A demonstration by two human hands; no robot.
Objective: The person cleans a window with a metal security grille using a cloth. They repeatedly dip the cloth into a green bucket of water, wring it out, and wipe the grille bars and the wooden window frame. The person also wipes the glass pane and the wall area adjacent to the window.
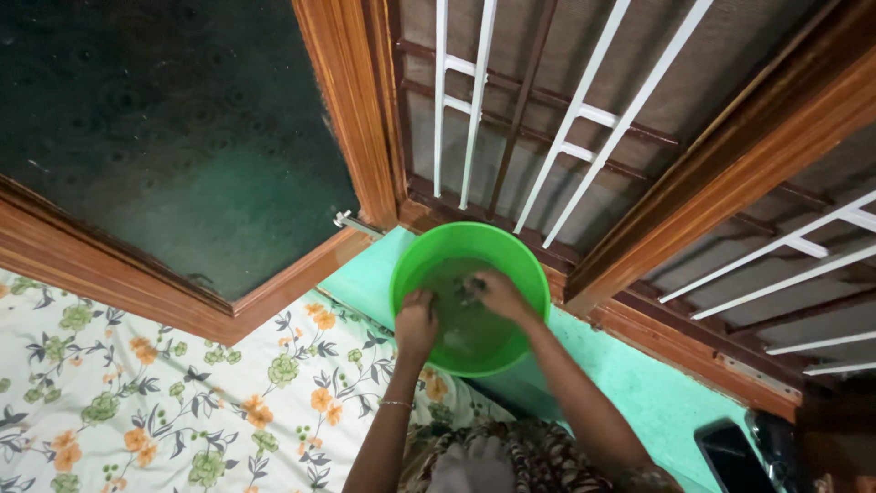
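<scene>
Green basin (415, 265) on the turquoise sill (639, 388), just below the window grille (584, 114) and beside the open wooden shutter (182, 137). Both hands inside the basin, over cloudy water: left hand (416, 321) at the near-left rim, fingers curled; right hand (497, 294) nearer the centre, pinching something small and dark, not identifiable. Flowered bedsheet (182, 402) left of the basin.

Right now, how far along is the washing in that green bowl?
Done: the green basin sits on the sill and holds murky water. In hand: the left hand and the right hand are both in it, working something small and dark that I cannot identify. Left: it has not been lifted out, and the water remains.
</scene>
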